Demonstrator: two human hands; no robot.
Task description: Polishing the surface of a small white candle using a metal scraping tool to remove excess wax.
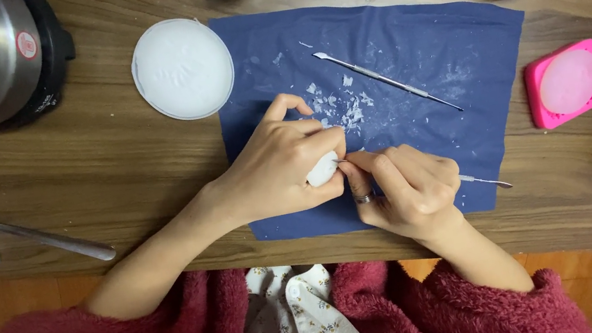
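While the left hand (280,165) cups a small white wax piece (323,169) at the frame's centre over the blue cloth (443,48), the right hand (406,188) pinches a thin metal tool (484,180) against it — light, soft, likely brittle, judging by the scattered flakes (342,108); best cradled, not squeezed.

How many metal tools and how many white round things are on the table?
Thin metal carving tools: 2, one lying on the blue cloth, one in the right hand
Metal spoon: 1
White round disc: 1
White piece in the left hand: 1
Total: 5
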